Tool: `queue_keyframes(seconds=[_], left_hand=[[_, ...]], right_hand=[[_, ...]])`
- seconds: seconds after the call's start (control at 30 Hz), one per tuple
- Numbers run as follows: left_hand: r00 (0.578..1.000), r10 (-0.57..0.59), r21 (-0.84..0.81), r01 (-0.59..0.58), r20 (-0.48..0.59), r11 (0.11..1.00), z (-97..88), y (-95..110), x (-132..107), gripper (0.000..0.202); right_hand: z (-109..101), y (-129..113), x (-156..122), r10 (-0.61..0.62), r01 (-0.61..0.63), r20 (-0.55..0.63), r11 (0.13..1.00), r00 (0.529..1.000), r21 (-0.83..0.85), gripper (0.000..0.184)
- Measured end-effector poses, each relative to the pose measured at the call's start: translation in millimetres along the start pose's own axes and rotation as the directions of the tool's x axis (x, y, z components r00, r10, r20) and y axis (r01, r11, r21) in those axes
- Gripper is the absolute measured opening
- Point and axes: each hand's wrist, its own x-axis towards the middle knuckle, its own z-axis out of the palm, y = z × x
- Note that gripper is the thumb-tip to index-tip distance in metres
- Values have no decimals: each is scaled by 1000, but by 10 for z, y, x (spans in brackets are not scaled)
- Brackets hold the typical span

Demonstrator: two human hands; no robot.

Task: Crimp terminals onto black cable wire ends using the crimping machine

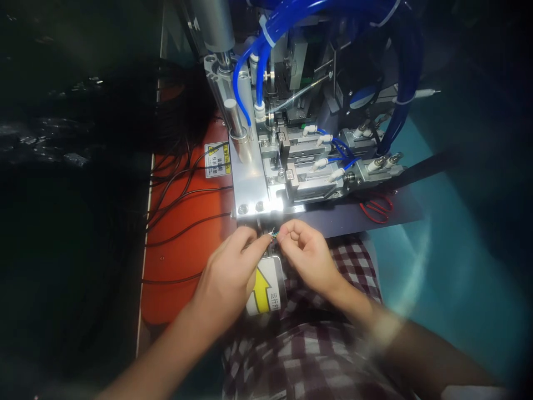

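Observation:
Thin wires (274,234), bluish-green and pale, show in the small gap between my two hands, just below the front edge of the metal machine plate (254,189). My right hand (310,253) is closed, pinching the wires between thumb and forefinger, its other fingers curled. From the left, my left hand (229,272) reaches in with the thumb stretched toward the wire ends. Its fingers are bent in a pinch, and what lies between them is mostly hidden. Beneath both hands is a white label with a yellow arrow (262,291).
Above the hands stands a machine with pneumatic slides (314,180) and thick blue air hoses (316,8). Black cables (183,194) cross the orange-red surface (179,261) at left. Red-handled scissors (377,210) lie at right. Checked cloth (308,350) covers my lap.

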Motion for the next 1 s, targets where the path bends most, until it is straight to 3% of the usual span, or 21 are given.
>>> queue_keyframes(seconds=[0.5,0.77,1.0], left_hand=[[1000,-3,-31,2,-18,1000,18,-13,-11,28],[1000,-20,-24,20,-5,1000,24,-13,-12,29],[1000,-23,-33,23,-13,999,21,0,-4,29]], right_hand=[[-31,1,2,5,-6,24,1000,1000,23,15],[-78,-24,43,87,-86,44,996,995,-11,19],[-29,-44,55,60,-61,26,998,998,8,17]])
